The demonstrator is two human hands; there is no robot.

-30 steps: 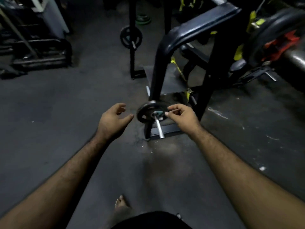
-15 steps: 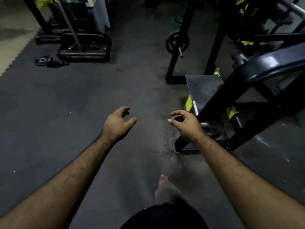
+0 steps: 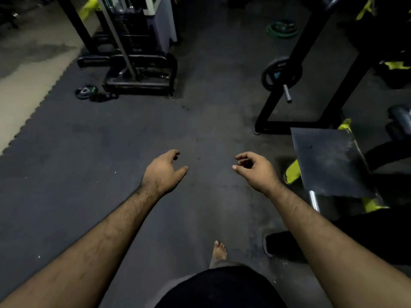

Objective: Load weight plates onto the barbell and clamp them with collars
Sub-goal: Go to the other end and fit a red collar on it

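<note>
1. The room is a dim gym with a dark rubber floor mat (image 3: 66, 141); at the far left the mat ends in a toothed edge against a paler floor.
2. The left hand (image 3: 163, 172) is held out over the mat, palm turned inward, its fingers loosely curled and holding nothing.
3. The right hand (image 3: 258, 170) is held out beside it, well apart, its fingers also loosely bent and empty.
4. Between and ahead of the hands the mat lies open; a bare foot (image 3: 219, 251) stands below them.
5. At the upper left a small plate (image 3: 85, 91) lies on the mat beside a black machine base (image 3: 138, 83).
6. At the upper right a weight plate (image 3: 275, 73) hangs on a steel peg (image 3: 287, 94) of a black rack, far from both hands.
7. A dark flat platform (image 3: 329, 161) with yellow tape stands just right of the right hand.
</note>
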